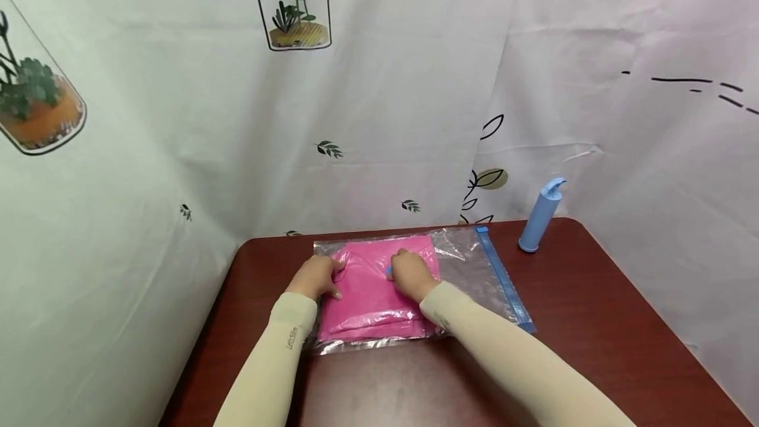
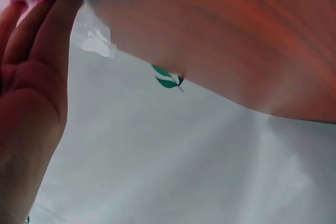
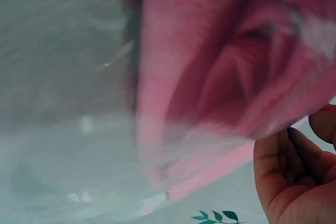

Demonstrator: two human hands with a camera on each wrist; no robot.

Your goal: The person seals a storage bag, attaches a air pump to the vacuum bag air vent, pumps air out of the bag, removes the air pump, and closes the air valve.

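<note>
Pink bundle (image 1: pixel 373 295) lies in a clear bag (image 1: pixel 465 275) on the worktop (image 1: pixel 599 321) in the head view, the left hand (image 1: pixel 317 275) resting on it, the right hand (image 1: pixel 410 275) pinching a blue piece (image 1: pixel 389 271). From the left wrist I see straight fingers (image 2: pixel 55 38); from the right, curled ones.

In the head view, left of centre in the lower part of the frame, the cream left arm sleeve (image 1: pixel 267 364) bears small dark lettering (image 1: pixel 292 338) near its wrist end, in one steep line along the forearm, that seems to read "LetsSlim", its last letters hard to make out. Right of centre in the lower half, the matching right arm sleeve (image 1: pixel 518 362) carries a small grey mark (image 1: pixel 441 320) near its wrist end, too blurred to read.
</note>
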